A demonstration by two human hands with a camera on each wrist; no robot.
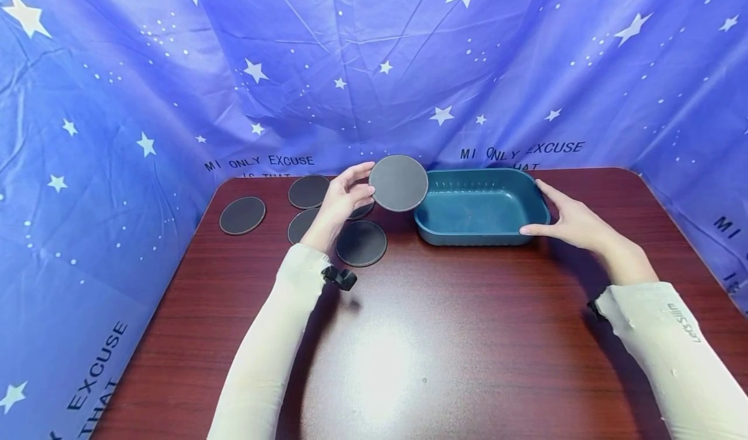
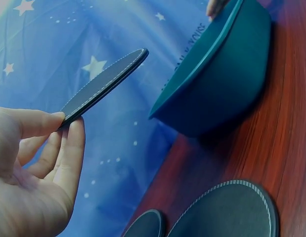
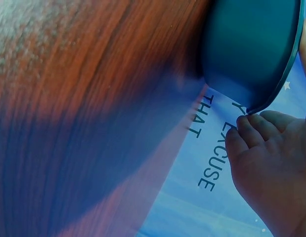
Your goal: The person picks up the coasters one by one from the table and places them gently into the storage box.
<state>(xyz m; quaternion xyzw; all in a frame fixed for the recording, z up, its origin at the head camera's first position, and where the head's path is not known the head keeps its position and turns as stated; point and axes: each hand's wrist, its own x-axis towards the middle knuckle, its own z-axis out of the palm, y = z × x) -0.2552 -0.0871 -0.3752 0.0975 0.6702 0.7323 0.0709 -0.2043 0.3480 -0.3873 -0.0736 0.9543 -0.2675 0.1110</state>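
Between thumb and fingers my left hand (image 1: 345,200) pinches a round black coaster (image 1: 398,183) by its left edge. In the head view this coaster overlaps the left end of a teal plastic basin (image 1: 479,235). White stitching runs round its edge in the left wrist view, where it is seen tilted, above the table. My right hand (image 1: 575,222) holds the basin's right end, thumb at the front corner and fingers at the back corner of the rim. Nothing shows inside the basin. Several more coasters (image 1: 361,243) lie flat around and beneath the left hand, some partly hidden by it.
One coaster (image 1: 242,215) lies apart at the far left of the dark red wooden table (image 1: 467,336). A blue star-patterned cloth (image 1: 362,70) hangs behind the table's back edge and along both sides.
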